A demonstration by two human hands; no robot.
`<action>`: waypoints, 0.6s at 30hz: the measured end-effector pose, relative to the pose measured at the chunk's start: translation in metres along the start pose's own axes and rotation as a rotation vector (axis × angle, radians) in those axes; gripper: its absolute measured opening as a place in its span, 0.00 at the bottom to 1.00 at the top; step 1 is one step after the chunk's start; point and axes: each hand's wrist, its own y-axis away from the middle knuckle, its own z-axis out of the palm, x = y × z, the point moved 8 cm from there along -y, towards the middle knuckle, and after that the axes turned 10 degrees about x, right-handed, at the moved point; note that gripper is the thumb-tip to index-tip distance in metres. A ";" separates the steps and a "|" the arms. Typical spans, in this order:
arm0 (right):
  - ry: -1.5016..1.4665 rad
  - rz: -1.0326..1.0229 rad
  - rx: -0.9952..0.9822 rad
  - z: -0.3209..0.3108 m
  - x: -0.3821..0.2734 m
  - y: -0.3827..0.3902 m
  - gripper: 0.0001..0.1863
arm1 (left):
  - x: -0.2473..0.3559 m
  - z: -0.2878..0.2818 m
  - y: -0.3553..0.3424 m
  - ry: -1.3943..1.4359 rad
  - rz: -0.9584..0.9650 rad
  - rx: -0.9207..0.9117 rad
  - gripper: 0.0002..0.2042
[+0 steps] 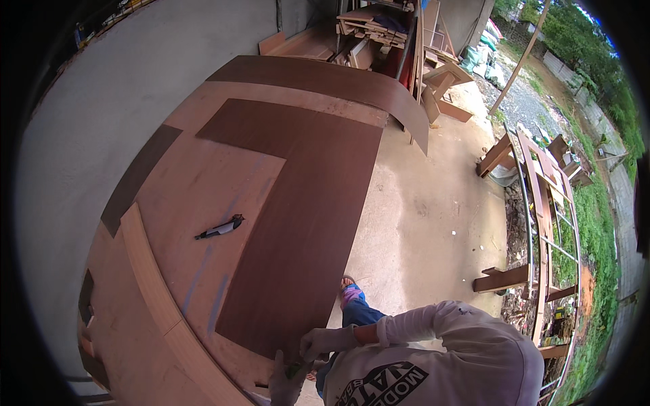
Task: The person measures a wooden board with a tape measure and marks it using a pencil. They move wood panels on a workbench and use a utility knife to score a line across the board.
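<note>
Both my hands wear pale gloves and meet at the near edge of the worktable. My left hand (287, 383) is partly cupped, thumb up, around something small and dark that I cannot make out. Just above it, my right hand (326, 342) is closed, with its fingertips bent toward the left hand. Beside them ends a dark brown L-shaped veneer-like sheet (298, 223), lying flat on the light wooden tabletop (183, 176). Away from both hands, a black and grey utility knife (220, 228) lies on the bare wood left of the sheet.
A long light wood strip (145, 260) runs along the table's left part. Dark sheet pieces lie at the left edge (139, 179) and across the far end (305, 78), one overhanging. Stacked boards (379, 30) stand behind; a frame rack (542, 203) stands right.
</note>
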 end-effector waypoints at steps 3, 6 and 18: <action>0.059 -0.103 0.097 -0.114 -0.018 0.009 0.24 | 0.002 0.039 -0.018 -0.063 -0.166 -0.131 0.41; 0.214 -0.141 -0.108 -0.145 -0.041 0.015 0.30 | 0.056 0.078 -0.063 0.282 -0.579 -0.096 0.30; 0.172 -0.136 -0.066 -0.301 -0.136 0.056 0.20 | 0.071 0.140 -0.161 0.370 -0.662 -0.073 0.10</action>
